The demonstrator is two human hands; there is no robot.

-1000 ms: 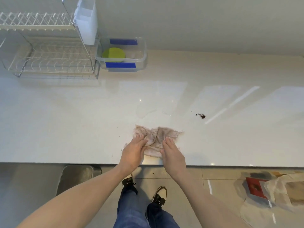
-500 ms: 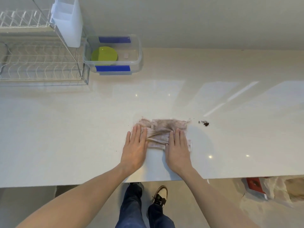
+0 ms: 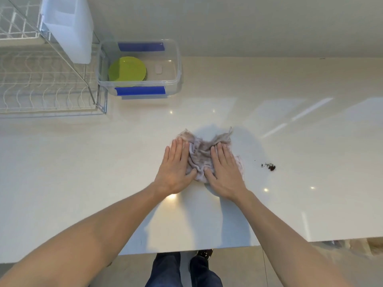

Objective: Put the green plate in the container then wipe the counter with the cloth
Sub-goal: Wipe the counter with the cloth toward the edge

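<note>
The dish rack [image 3: 41, 83] runs off the frame's left edge; both hands hide part of the cloth [image 3: 200, 154].

Left hand [image 3: 175, 168] and right hand [image 3: 225, 170] palm-down, fingers extended forward, side by side; forearms bare, reaching forward.

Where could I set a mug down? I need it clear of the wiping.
Bare counter lies left of the left hand, below the dish rack. Crowded: the cloth under both hands, and crumbs beside the right hand.
</note>
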